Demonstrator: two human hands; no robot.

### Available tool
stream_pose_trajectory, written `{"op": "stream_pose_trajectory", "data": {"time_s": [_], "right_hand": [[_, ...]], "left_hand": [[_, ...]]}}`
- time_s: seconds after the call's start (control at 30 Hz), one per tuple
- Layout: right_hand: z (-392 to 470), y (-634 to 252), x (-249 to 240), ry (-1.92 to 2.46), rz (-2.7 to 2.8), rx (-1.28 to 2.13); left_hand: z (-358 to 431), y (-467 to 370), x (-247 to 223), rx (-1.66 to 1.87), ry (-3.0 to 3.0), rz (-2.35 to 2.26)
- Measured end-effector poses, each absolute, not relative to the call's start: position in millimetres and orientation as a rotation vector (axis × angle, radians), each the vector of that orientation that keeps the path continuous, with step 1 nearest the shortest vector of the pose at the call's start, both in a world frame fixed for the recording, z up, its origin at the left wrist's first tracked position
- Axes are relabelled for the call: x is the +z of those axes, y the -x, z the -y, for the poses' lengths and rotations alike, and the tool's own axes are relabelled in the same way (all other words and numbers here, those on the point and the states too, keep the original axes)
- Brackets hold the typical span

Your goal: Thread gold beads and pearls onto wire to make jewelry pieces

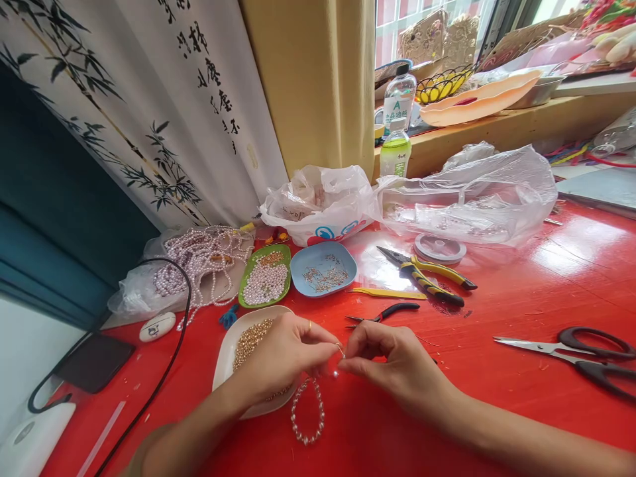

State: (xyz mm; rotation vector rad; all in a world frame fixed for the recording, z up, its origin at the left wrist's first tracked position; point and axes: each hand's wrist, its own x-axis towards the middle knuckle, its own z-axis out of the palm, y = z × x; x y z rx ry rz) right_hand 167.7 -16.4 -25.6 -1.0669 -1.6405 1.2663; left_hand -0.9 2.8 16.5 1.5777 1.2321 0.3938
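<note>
My left hand is closed in a pinch over the front edge of a white dish of gold beads. Below its fingers a beaded bracelet of pearly and gold beads hangs as a loop. Just to the right, my right hand pinches thumb against forefinger. A small thin gold-coloured piece shows between the two sets of fingertips; its exact shape is too small to tell. A shiny pale bead hangs beneath them. Behind my right hand lie small black-and-red pliers.
A green dish of pearly beads and a blue dish of small metal bits stand behind. Yellow-and-black pliers, yellow tweezers, a clear spool and scissors lie right. Bead strands and a black cable are left.
</note>
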Motion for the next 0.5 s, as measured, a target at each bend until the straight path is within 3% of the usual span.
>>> {"op": "stream_pose_trajectory", "data": {"time_s": [0.5], "right_hand": [[15.4, -166.9, -25.8, 1.102, 1.628, 1.261]], "left_hand": [[-1.3, -2.9, 19.7, 0.409, -1.594, -1.259]]}}
